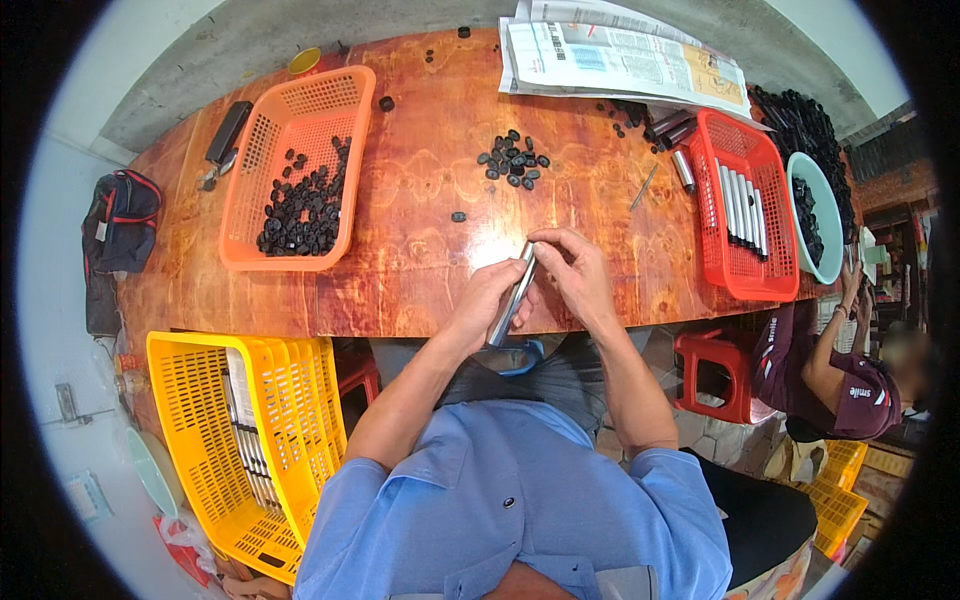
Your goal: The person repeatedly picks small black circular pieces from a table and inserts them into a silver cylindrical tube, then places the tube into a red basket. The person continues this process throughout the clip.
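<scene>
A shiny metal tube (511, 304) slants across the table's near edge, its lower end dark. My left hand (482, 302) is closed around its middle, thumb along the side. At the upper end, the bent fingers and thumb of my right hand (580, 278) pinch the tube; whether a small part is between them cannot be made out. Just beyond my hands lies a single black plastic cap (459, 216). Farther off is a loose pile of black caps (514, 160) on the wooden table (420, 270).
An orange basket (230, 215) of black caps stands left. To the right are a red basket (712, 235) of silver tubes, a light-green bowl (830, 245) and newspapers (620, 60). A yellow crate (190, 440) sits lower left. Another person (830, 370) works at far right.
</scene>
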Tool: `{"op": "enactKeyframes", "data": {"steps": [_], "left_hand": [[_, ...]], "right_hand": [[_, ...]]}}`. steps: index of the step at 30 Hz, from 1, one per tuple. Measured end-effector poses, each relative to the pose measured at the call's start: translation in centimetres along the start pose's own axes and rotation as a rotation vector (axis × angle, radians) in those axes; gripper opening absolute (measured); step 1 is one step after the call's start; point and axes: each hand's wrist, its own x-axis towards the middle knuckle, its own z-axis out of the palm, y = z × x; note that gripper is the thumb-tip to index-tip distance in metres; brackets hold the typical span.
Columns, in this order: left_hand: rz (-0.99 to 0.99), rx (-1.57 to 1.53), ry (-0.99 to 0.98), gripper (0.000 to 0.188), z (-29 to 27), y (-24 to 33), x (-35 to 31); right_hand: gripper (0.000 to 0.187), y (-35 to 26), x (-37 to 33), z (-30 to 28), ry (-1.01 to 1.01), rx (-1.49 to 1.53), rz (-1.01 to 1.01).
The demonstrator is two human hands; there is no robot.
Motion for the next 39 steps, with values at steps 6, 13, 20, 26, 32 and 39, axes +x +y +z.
{"op": "enactKeyframes", "data": {"steps": [6, 13, 20, 26, 32, 39], "left_hand": [[0.051, 0.152, 0.015, 0.035, 0.5, -0.4, -0.2], [0.121, 0.336, -0.026, 0.03, 0.1, 0.4, 0.9], [0.367, 0.743, 0.014, 0.038, 0.2, 1.8, 1.1], [0.727, 1.372, 0.131, 0.041, 0.6, 3.8, 2.1], [0.901, 1.783, 0.176, 0.046, -0.6, 3.2, 4.3], [1.018, 1.916, 0.223, 0.043, -1.0, 2.0, 4.6]], "right_hand": [[0.022, 0.6, -0.2, -0.1, -0.06, 0.14, 0.061], [0.024, 0.7, 0.4, -0.8, -0.048, 0.262, 0.045], [0.029, 0.4, 1.2, -1.8, -0.04, 0.291, -0.032], [0.029, 0.9, 2.4, -2.8, -0.071, 0.244, -0.012], [0.026, 1.9, 4.3, -3.3, -0.07, -0.105, -0.033], [0.021, 3.4, 4.4, -3.5, -0.093, -0.166, -0.048]]}}
